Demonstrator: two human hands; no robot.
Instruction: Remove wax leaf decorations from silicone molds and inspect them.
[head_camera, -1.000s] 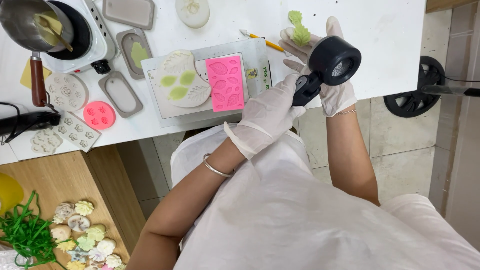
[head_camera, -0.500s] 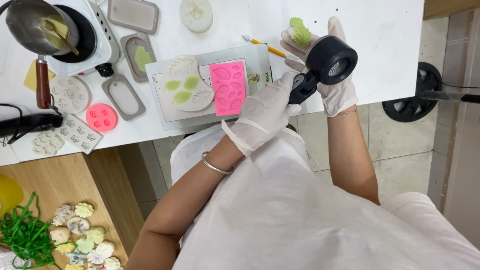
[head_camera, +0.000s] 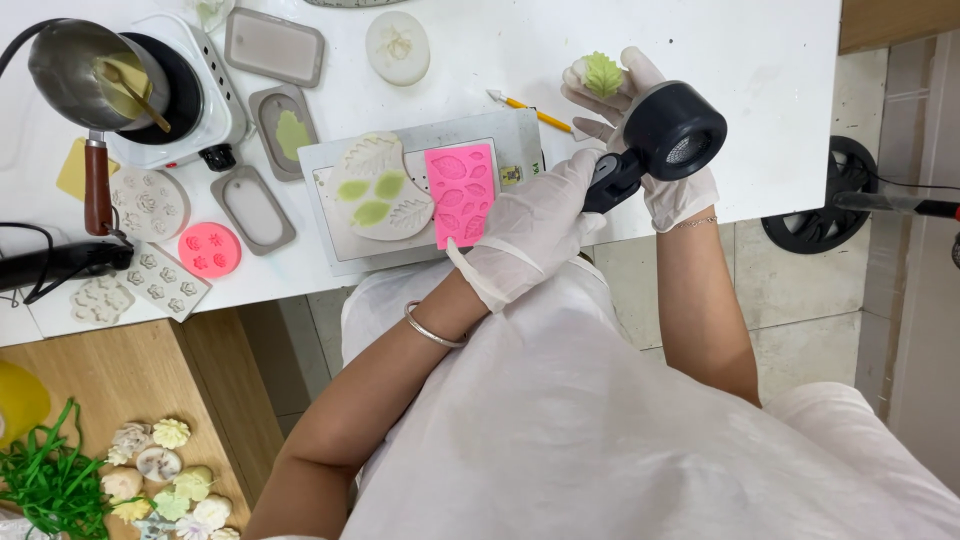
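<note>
My left hand (head_camera: 535, 225), in a white glove with a bangle at the wrist, grips the handle of a black heat gun (head_camera: 672, 130). The gun's round head is over the table's front edge, right against my right hand (head_camera: 678, 196). This gloved right hand holds a small green wax leaf (head_camera: 603, 73) on a pale piece at its fingertips, just above the gun's head. Left of the hands, a pink leaf mould (head_camera: 460, 190) and a grey leaf mould (head_camera: 378, 185) with green fillings lie on a grey flat tray (head_camera: 420, 255).
A white hot plate (head_camera: 190, 90) carries a metal pot (head_camera: 90, 65) of yellowish wax at far left. Several silicone moulds, a round pink mould (head_camera: 209, 249) and a yellow-handled tool (head_camera: 530, 108) lie around. Wax flowers (head_camera: 160, 470) and green strands (head_camera: 50, 485) sit on a lower wooden surface.
Both hands with the heat gun and the leaf have held their place over the table edge; only the view has shifted slightly.
</note>
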